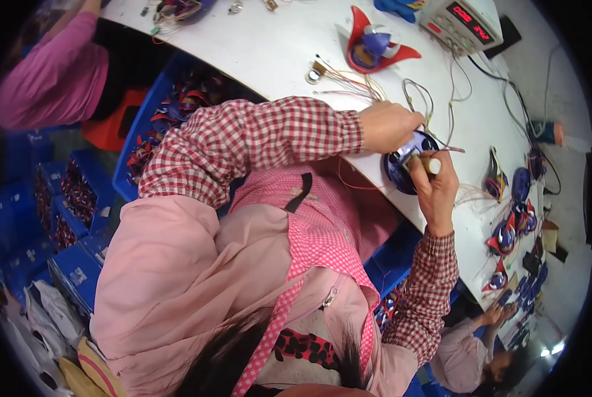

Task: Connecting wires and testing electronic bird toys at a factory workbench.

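Note:
A dark blue rounded toy part [399, 173] with a pale lavender inside lies at the table's near edge, between my hands. Curled at its far left rim is my left hand [390, 127]; the fingertips are partly hidden, so what they pinch does not show. My right hand [438, 188] is closed around a short pale-yellow cylinder [432, 165], its end facing up and its lower end over the part. Thin wires [359, 83] run beyond my left hand to a small round metal piece [314, 75]. A red and blue winged toy piece [375, 49] lies farther off.
A power supply [465, 26] with a lit red display stands at the far right, its leads trailing over the white table [263, 46]. Several toy parts [504, 236] line the right side. Blue bins [137, 149] of parts stand below. Co-workers sit at left [54, 76] and lower right [461, 354].

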`<state>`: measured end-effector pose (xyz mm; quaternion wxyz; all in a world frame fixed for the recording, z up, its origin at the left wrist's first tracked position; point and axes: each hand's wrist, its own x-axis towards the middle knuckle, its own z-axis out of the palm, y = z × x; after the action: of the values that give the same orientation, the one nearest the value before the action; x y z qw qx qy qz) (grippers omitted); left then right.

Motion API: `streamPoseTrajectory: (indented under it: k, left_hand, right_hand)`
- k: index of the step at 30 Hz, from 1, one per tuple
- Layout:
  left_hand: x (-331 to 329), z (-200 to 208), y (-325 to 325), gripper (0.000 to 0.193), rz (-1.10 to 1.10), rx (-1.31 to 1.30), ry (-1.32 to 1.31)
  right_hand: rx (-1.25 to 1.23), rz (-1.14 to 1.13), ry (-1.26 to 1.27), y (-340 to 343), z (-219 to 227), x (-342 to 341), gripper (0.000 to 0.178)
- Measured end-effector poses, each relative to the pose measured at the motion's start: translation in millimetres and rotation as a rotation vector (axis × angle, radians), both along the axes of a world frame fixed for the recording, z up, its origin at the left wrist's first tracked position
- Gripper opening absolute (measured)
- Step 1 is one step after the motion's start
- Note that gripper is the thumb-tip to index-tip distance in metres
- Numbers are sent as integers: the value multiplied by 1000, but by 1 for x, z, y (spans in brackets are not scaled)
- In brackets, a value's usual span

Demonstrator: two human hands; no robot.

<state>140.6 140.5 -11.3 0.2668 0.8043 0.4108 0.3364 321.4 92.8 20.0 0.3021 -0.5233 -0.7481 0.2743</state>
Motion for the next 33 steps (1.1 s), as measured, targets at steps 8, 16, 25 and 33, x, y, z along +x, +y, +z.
streamPoseTrajectory:
  k: [8, 16, 25, 33]
  left_hand:
    - [-143, -4, 0, 23, 397, 367, 177]
    - [-157, -27, 14, 24, 287, 195, 173]
    - [-151, -23, 30, 18, 175, -474, -364]
    - [-150, -12, 20, 21, 100, -851, -683]
  right_hand:
    - [280, -136, -40, -20, 1, -6, 19]
    - [139, 139, 132, -40, 27, -86, 17]
    - [120, 146, 0, 22, -22, -157, 21]
    - [-231, -89, 267, 36, -26, -170, 22]
